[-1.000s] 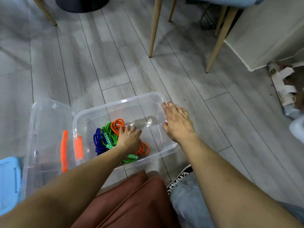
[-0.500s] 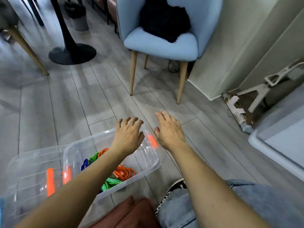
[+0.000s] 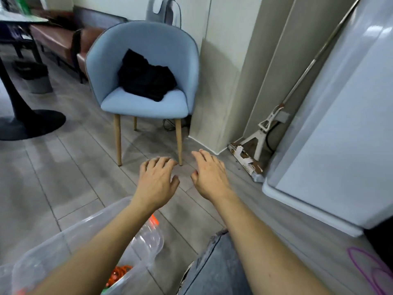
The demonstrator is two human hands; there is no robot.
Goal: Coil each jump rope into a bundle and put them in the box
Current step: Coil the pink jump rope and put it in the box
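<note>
Your left hand [image 3: 156, 184] and right hand [image 3: 209, 177] hover mid-frame, fingers loose, holding nothing. Clear box [image 3: 70, 241] at lower left has an orange rope [image 3: 119, 273] inside. A purple rope [image 3: 370, 267] lies uncoiled at lower right, probably next. No readable text.

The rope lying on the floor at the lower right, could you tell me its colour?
The rope is purple, seen in the head view.

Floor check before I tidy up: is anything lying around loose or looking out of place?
Yes. A purple rope lies loose on the floor at lower right, outside the clear box. A torn cardboard piece lies by the wall.
</note>
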